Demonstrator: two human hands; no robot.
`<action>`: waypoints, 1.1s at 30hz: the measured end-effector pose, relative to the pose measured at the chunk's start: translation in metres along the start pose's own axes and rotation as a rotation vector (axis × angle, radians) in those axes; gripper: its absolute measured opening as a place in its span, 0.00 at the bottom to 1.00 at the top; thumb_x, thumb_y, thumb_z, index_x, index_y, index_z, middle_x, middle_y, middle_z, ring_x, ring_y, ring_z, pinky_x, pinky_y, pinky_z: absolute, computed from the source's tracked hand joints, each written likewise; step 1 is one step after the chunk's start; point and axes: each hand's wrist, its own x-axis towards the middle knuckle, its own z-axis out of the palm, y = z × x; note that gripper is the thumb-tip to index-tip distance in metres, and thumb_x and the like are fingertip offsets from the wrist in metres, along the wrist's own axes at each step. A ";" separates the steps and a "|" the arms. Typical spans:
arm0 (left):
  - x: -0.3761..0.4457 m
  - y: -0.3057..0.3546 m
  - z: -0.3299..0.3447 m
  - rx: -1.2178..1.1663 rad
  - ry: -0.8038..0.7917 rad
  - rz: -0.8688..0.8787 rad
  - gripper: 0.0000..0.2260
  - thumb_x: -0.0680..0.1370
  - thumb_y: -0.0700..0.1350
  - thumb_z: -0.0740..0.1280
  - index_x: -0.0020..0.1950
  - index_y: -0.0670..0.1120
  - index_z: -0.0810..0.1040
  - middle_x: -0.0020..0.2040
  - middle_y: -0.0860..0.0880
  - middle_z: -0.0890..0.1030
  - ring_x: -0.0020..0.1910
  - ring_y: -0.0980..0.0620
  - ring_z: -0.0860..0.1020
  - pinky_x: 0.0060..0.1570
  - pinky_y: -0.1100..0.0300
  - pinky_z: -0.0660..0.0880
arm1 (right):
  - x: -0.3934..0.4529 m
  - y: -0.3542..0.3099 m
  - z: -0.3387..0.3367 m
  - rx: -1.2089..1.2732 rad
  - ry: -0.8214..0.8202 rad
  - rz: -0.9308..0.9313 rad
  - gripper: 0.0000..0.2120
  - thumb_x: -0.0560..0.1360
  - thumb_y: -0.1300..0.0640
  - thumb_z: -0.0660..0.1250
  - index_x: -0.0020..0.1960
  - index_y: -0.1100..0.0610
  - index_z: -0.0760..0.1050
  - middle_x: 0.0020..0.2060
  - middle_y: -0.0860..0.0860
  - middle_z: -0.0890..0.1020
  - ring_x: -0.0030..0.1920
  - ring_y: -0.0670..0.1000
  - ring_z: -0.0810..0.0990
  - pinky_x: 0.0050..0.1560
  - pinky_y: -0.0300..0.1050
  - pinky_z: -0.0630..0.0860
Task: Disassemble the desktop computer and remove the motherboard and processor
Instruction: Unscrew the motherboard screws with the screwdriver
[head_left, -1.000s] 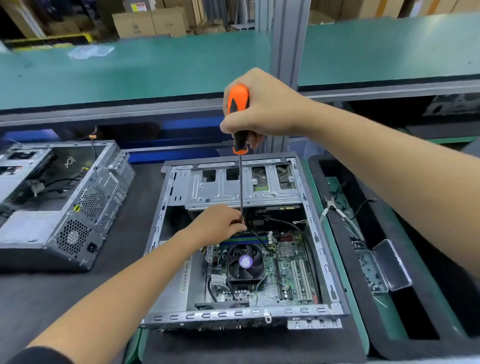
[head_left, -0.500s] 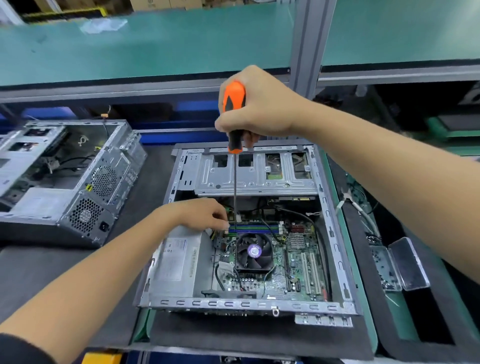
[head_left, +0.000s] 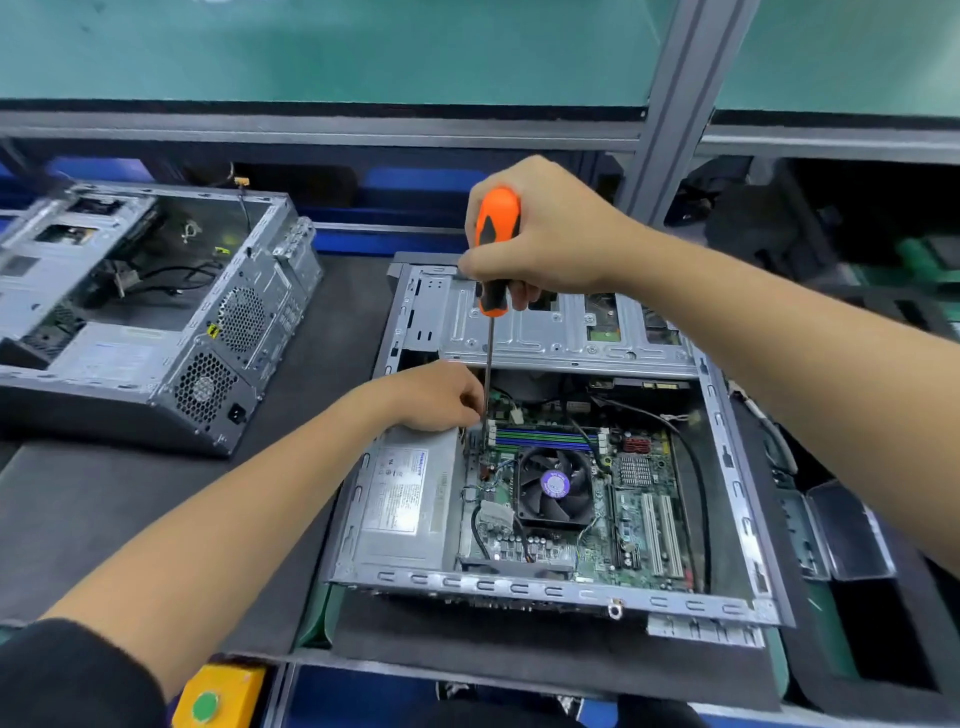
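Two computer cases (head_left: 550, 441) (head_left: 140, 312), one screwdriver (head_left: 493, 249)

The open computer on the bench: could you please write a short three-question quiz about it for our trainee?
1. True or false: the right hand grips the orange screwdriver upright over the open computer case.
2. What are the left hand's fingers doing? A) steadying the screwdriver's shaft low down, B) lifting the fan, C) resting flat on the bench.
3. Fill in: the black fan with the purple sticker sits to the ____ of the silver power supply, as the camera sees it.

Key: 1 true; 2 A; 3 right.
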 end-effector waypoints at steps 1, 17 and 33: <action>0.002 0.000 0.000 -0.005 0.001 -0.007 0.06 0.77 0.48 0.67 0.51 0.49 0.81 0.44 0.60 0.77 0.43 0.62 0.75 0.40 0.68 0.68 | 0.000 0.000 0.001 -0.005 0.006 -0.002 0.08 0.70 0.64 0.70 0.41 0.69 0.74 0.31 0.65 0.79 0.27 0.57 0.83 0.24 0.48 0.78; 0.003 0.005 0.009 -0.203 0.107 0.020 0.09 0.80 0.44 0.65 0.51 0.41 0.83 0.47 0.50 0.84 0.41 0.59 0.83 0.52 0.58 0.79 | 0.005 -0.007 0.003 -0.099 0.071 0.000 0.08 0.68 0.62 0.70 0.41 0.67 0.76 0.31 0.61 0.79 0.29 0.56 0.81 0.27 0.44 0.77; 0.000 0.008 0.012 -0.248 0.127 0.001 0.10 0.79 0.43 0.66 0.47 0.37 0.83 0.33 0.66 0.79 0.39 0.59 0.83 0.48 0.60 0.80 | 0.002 -0.009 0.007 -0.096 0.062 0.016 0.09 0.68 0.62 0.71 0.41 0.68 0.75 0.31 0.63 0.79 0.24 0.50 0.80 0.24 0.40 0.74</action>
